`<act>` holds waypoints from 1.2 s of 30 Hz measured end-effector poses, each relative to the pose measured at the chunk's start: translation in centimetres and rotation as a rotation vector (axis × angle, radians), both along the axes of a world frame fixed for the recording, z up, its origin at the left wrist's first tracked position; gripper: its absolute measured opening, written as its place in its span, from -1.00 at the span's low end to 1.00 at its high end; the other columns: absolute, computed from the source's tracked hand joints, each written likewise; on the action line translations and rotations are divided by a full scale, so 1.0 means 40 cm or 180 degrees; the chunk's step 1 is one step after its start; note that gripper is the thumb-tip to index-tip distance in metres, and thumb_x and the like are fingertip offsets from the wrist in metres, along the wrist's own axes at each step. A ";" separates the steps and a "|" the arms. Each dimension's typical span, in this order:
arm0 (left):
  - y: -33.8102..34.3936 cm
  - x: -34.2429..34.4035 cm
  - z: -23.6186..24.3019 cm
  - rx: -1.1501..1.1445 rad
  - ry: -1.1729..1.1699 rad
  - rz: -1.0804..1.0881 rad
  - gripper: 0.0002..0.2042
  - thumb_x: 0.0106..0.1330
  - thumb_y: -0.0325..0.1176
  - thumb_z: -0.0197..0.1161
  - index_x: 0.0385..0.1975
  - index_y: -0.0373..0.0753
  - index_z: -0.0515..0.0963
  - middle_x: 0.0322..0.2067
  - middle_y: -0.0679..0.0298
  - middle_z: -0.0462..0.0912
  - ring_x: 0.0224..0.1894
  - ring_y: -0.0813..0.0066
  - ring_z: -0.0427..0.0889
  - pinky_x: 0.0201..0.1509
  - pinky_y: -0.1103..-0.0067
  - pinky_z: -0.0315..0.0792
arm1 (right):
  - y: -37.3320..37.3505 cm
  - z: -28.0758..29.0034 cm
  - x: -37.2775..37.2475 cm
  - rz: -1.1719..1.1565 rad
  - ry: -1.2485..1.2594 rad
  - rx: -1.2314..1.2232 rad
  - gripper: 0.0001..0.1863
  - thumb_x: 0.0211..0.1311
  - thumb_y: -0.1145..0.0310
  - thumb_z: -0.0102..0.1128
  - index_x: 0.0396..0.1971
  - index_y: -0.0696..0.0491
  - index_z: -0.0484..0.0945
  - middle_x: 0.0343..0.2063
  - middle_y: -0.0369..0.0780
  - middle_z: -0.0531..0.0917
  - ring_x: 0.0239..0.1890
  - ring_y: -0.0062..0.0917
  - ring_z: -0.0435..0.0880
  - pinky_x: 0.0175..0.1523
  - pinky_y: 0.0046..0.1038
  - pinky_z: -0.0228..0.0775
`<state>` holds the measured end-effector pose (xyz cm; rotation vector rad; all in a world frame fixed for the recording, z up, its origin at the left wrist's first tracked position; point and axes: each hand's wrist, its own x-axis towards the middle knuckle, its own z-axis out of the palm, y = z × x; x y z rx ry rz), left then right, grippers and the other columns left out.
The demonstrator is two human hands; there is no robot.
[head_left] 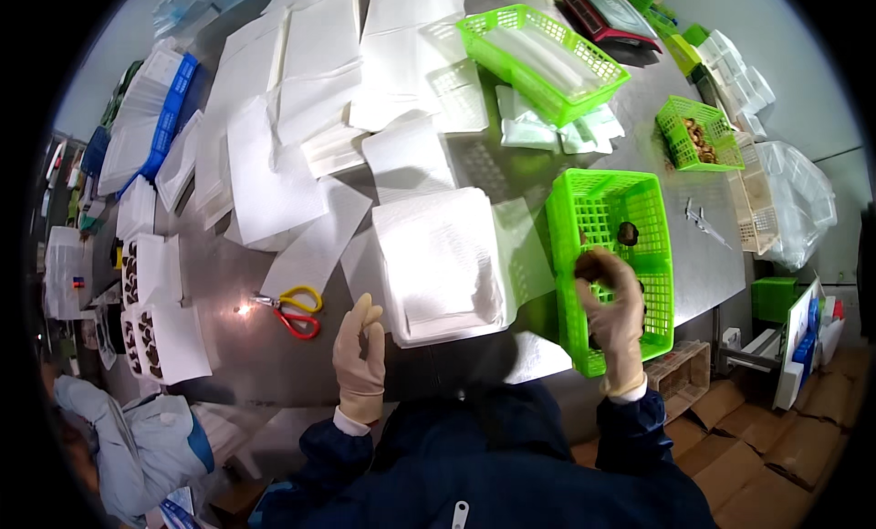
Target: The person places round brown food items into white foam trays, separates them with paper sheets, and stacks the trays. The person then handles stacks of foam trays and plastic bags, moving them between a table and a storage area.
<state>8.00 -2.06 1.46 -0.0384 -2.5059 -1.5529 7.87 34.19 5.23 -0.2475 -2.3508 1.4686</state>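
Observation:
My right hand point(613, 315), in a pale glove, is over a green slotted basket point(663, 255). Its fingers curl toward the thumb around a dark patch that I cannot make out. A few dark brown, roundish pieces lie in this basket, one of them a dark lump point(628, 233) beyond my fingers. My left hand point(359, 356), gloved too, is raised at the table's near edge with nothing in it, thumb apart from the fingers. Between my hands stands a white tray point(447, 337) lined with stacked white paper sheets point(438, 255).
Scissors point(294, 310) with red and yellow handles lie left of my left hand. Paper stacks point(319, 82) cover the far table. Another green basket point(488, 64) holds white sheets; a smaller one point(680, 141) holds brown pieces. Metal calipers point(703, 221) lie right; a person's sleeve point(119, 456) shows lower left.

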 end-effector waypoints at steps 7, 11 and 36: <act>0.020 -0.026 0.015 -0.0241 0.0254 -0.0277 -0.61 0.39 -0.53 0.28 0.21 -0.37 0.52 -0.09 0.02 0.71 -0.06 0.10 0.71 0.09 0.38 0.56 | -0.380 -0.107 -0.072 0.2022 -0.0722 0.0659 -0.49 0.09 0.48 0.51 0.10 0.10 0.63 0.01 -0.07 0.71 -0.04 -0.21 0.74 0.05 -0.34 0.62; 0.001 -0.020 -0.007 -0.0704 0.0513 -0.0315 -0.58 0.35 -0.55 0.30 0.22 -0.40 0.50 0.05 -0.05 0.67 0.10 -0.04 0.65 0.19 0.30 0.52 | -0.377 -0.097 -0.053 0.2038 -0.1317 -0.0182 -0.51 0.20 0.44 0.46 0.16 0.05 0.62 0.03 -0.10 0.72 0.00 -0.33 0.74 0.09 -0.37 0.62; 0.007 -0.178 0.065 -0.2224 0.0407 -0.2974 -0.67 0.24 -0.42 0.26 0.03 -0.14 0.59 0.08 0.27 0.60 0.37 0.14 0.41 0.48 0.18 0.21 | 0.177 -0.131 -0.081 -0.0727 -0.0606 -0.0068 -0.54 0.17 0.61 0.38 0.12 0.13 0.66 -0.06 -0.11 0.77 -0.04 -0.41 0.77 0.11 -0.45 0.60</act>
